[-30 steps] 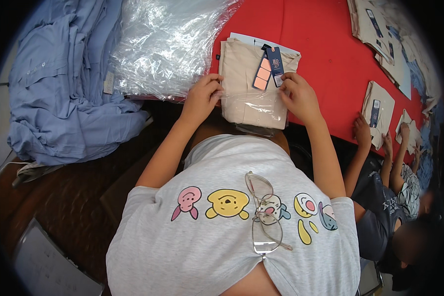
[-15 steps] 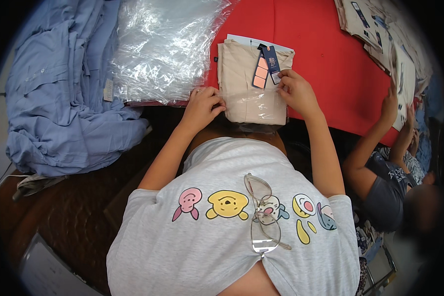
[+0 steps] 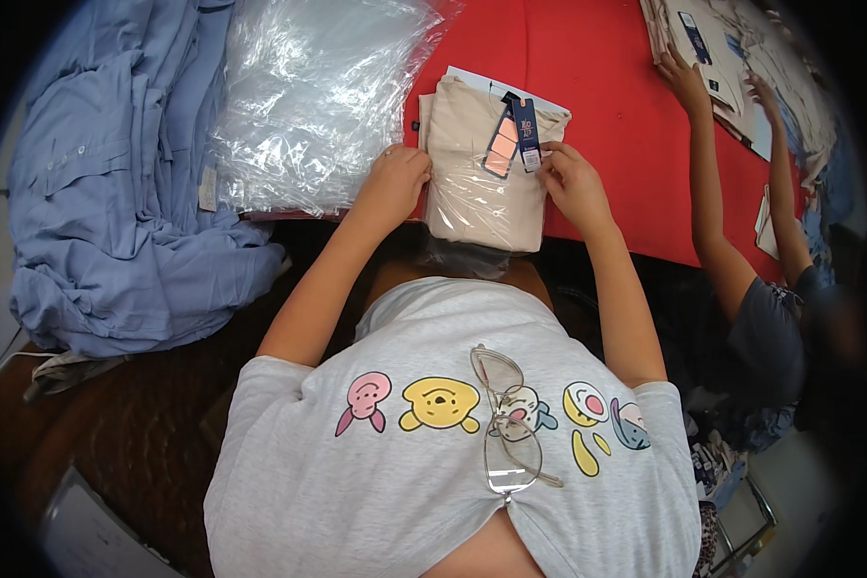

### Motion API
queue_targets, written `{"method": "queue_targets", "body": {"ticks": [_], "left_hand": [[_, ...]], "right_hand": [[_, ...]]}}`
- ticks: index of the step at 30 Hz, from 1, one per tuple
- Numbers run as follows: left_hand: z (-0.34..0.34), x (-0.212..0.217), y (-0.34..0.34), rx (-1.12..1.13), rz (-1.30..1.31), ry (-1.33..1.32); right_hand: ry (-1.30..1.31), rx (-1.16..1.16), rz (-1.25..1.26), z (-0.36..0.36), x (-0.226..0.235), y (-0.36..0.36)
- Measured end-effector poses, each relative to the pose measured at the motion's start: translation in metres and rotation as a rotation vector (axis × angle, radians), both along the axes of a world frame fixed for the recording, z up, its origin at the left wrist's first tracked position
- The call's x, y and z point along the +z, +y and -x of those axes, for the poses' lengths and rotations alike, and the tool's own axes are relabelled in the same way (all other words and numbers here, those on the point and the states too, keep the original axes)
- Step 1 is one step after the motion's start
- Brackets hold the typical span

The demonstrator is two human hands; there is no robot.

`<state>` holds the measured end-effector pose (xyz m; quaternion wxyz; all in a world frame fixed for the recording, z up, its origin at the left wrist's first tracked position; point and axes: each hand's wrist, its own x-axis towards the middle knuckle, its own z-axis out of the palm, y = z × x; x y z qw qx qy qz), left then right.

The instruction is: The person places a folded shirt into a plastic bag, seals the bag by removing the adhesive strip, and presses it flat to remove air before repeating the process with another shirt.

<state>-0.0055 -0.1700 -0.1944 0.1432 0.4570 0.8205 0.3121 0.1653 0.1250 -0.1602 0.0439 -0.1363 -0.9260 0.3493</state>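
A folded beige garment (image 3: 462, 207) lies at the near edge of the red-covered table, with a white card (image 3: 501, 85) showing along its far end. Two dark hang tags rest on it: one with peach panels (image 3: 500, 144), the other narrow and navy (image 3: 527, 135). A clear plastic bag (image 3: 467, 258) encloses its near part, and its loose end hangs past the table edge. My left hand (image 3: 397, 183) is closed on the bag's left side. At the right side, beside the navy tag, my right hand (image 3: 575, 188) pinches the bag between thumb and fingers.
A shiny stack of clear plastic bags (image 3: 308, 116) lies just left. Beyond it is a heap of blue shirts (image 3: 116, 202). On the right, a co-worker's hands (image 3: 686, 87) reach over a pile of beige garments (image 3: 732, 91) on the red cloth (image 3: 617, 125).
The bag has come farther up over the garment, and its loose end hangs lower. The garment has shifted slightly nearer and left. The co-worker's arms have stretched farther across the table.
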Motion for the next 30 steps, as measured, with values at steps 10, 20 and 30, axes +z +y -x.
{"method": "queue_targets", "body": {"ticks": [10, 20, 30], "left_hand": [[0.010, 0.033, 0.020, -0.163, 0.057, 0.352], [0.028, 0.022, 0.028, -0.100, 0.130, 0.080], [-0.011, 0.009, 0.017, 0.568, -0.101, -0.588]], "right_hand": [[0.085, 0.093, -0.333, 0.026, 0.008, 0.023], [-0.125, 0.212, -0.122, 0.074, 0.004, 0.065], [0.269, -0.348, 0.210, 0.042, -0.009, 0.053]]}}
